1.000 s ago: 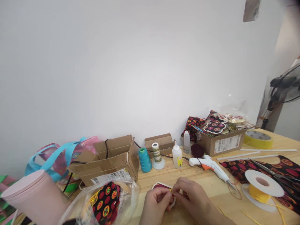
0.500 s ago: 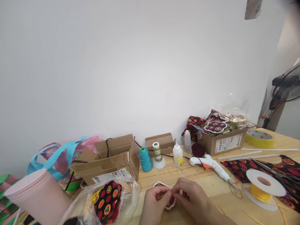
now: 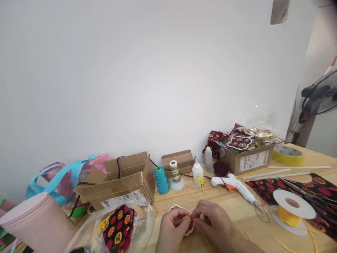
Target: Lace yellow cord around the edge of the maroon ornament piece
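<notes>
My left hand (image 3: 173, 226) and my right hand (image 3: 212, 221) meet at the front middle of the table, thumbs and forefingers pinched on a thin yellow cord (image 3: 204, 239). One length of the cord hangs down between the hands. Under the fingertips lies a dark red, flower-shaped piece with a white edge (image 3: 190, 229), partly hidden by both hands. To the right stands a white spool of yellow cord (image 3: 291, 219), with cut bits of cord on the wood near it.
A white glue gun (image 3: 237, 188) lies beyond my right hand. Glue bottles (image 3: 198, 175) and a teal thread cone (image 3: 162, 181) stand near the wall. Scissors (image 3: 302, 191) rest on patterned cloth at right. A plastic bag of patterned cloth (image 3: 118, 228) and a pink canister (image 3: 37, 225) are at left.
Both hands stay pinched together over the flower-shaped piece. More of the yellow cord now shows at the fingertips and below the right hand. The view has shifted slightly.
</notes>
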`<state>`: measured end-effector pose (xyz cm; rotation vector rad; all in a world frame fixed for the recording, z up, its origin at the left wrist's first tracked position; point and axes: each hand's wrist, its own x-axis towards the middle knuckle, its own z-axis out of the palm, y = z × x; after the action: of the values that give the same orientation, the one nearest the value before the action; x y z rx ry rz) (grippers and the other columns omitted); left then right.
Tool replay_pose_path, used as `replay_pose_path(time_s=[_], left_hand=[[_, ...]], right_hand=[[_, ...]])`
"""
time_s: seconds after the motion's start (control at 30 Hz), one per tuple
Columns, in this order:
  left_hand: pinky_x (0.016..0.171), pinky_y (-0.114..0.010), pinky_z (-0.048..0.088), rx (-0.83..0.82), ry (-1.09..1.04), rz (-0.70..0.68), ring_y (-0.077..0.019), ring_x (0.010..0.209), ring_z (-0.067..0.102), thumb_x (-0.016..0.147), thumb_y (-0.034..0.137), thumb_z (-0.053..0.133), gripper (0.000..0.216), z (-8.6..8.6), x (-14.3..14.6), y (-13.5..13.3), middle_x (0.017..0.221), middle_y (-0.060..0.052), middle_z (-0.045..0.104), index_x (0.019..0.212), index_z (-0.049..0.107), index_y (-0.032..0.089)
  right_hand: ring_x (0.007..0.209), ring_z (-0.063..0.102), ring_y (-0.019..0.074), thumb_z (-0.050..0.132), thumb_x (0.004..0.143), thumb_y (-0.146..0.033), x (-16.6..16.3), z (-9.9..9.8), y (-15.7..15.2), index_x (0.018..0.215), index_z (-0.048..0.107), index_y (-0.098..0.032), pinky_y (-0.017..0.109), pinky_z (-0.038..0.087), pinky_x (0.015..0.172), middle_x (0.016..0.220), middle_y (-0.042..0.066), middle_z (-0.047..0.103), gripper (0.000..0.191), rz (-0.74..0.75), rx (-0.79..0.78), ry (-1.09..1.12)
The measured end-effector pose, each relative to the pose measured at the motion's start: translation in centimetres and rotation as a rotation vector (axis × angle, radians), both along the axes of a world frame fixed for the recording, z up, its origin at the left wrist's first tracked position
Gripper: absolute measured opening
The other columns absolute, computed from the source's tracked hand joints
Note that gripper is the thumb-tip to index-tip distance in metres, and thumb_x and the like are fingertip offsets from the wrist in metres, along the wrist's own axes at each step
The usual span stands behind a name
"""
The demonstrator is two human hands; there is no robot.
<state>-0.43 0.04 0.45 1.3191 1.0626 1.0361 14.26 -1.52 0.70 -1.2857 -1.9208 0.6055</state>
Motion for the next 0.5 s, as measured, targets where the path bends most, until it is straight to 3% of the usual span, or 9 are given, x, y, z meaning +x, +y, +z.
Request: replay_pose_path(time_s=[0.17,0.5], left_hand=[[0.049,-0.019,0.036,0.0,-0.008,-0.022,-0.0101,0.051,0.049,0.061,0.017,0.059,0.007,0.02,-0.03,-0.09,0.053,0.001,0.054,0.06,0.06,0.011],[0.05,-0.021,0.039,0.029,0.109,0.019,-0.0125,0.054,0.05,0.061,0.018,0.057,0.007,0.58,0.18,-0.21,0.055,0.0,0.054,0.06,0.059,0.011]], right_hand=[[0.05,0.045,0.0086,0.053,0.067,-0.017,-0.19,-0.48,0.29,0.071,0.055,-0.02,0.018,0.033,0.048,0.065,-0.004,0.054,0.005,-0.091,-0.034,0.039],[0.061,0.049,0.0104,0.046,0.074,-0.018,-0.05,-0.31,0.0,0.067,0.055,-0.019,0.018,0.034,0.054,0.068,-0.001,0.055,0.012,-0.008,-0.027,0.052]])
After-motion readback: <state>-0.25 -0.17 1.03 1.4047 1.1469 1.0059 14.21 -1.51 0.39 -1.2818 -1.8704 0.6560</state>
